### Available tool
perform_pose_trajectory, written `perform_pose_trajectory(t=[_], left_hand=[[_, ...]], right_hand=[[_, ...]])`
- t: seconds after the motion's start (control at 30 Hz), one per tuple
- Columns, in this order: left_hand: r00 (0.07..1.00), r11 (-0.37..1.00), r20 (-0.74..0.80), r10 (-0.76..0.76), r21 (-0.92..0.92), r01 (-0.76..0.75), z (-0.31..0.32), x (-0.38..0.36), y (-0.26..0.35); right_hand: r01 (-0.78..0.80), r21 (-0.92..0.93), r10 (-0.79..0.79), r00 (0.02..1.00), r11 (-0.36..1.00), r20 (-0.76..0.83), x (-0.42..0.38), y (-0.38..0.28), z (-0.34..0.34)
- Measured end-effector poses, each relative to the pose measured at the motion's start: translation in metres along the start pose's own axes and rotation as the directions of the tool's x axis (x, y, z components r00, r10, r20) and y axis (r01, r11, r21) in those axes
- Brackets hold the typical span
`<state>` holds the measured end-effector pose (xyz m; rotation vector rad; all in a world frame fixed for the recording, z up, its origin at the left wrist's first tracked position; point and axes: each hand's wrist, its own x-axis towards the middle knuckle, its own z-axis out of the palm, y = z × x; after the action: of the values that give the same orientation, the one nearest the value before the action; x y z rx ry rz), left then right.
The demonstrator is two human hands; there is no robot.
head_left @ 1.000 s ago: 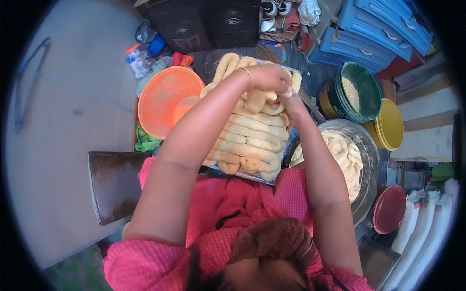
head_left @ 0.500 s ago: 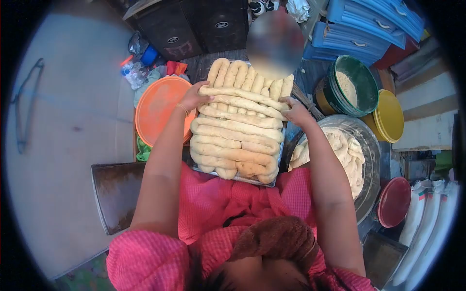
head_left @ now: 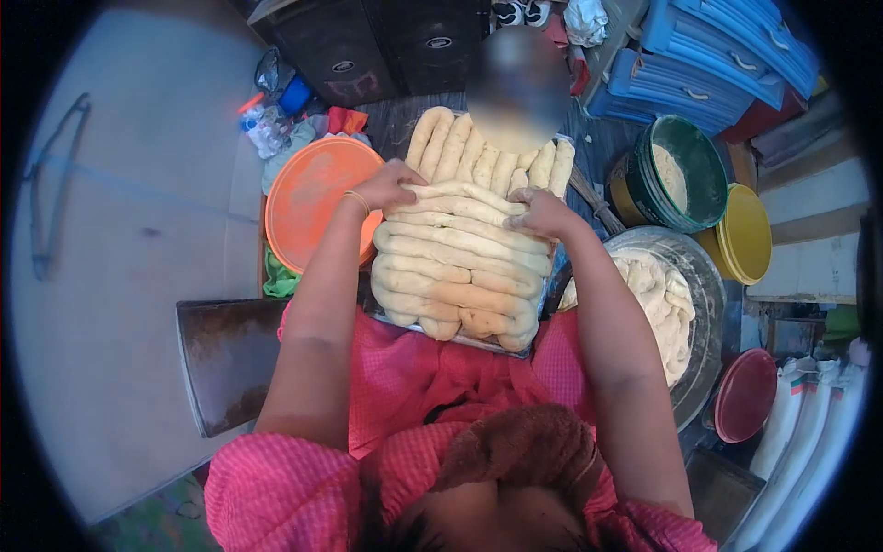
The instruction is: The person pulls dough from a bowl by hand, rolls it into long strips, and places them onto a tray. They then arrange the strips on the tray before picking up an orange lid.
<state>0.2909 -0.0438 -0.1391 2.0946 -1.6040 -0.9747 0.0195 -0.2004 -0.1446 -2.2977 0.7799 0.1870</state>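
Observation:
Long ropes of pale dough lie side by side in crosswise rows on a metal tray in front of my lap. Beyond them, more dough ropes run lengthwise towards the far end. My left hand pinches the left end of the farthest crosswise dough rope, fingers curled over it. At that rope's right end my right hand grips with thumb and fingers. The middle of this rope bows slightly away from me, against the lengthwise ones.
A large basin of dough stands at the right, with a green bucket and a yellow lid behind it. An orange lid is at the left, above a dark baking tray. A blurred person's head overlaps the far dough.
My hands have come closer together along the dough rope, and its middle now bows away from me. The whole scene has shifted slightly right in view.

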Motion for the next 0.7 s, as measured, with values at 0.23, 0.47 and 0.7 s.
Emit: perform_pose_trajectory(t=[0.23, 0.47, 0.7], left_hand=[[0.925, 0.905, -0.220, 0.310, 0.366, -0.216, 0.041, -0.006, 0.025], [0.893, 0.847, -0.319, 0.318, 0.518, -0.116, 0.046, -0.007, 0.007], [0.880, 0.869, -0.312, 0.358, 0.456, -0.191, 0.077, -0.003, 0.056]], right_hand=[[0.054, 0.420, -0.122, 0.983, 0.906, 0.138, 0.020, 0.029, 0.013], [-0.062, 0.157, 0.069, 0.997, 0.986, -0.037, -0.006, 0.006, -0.007], [-0.251, 0.135, 0.272, 0.947, 0.959, -0.171, -0.011, 0.020, -0.005]])
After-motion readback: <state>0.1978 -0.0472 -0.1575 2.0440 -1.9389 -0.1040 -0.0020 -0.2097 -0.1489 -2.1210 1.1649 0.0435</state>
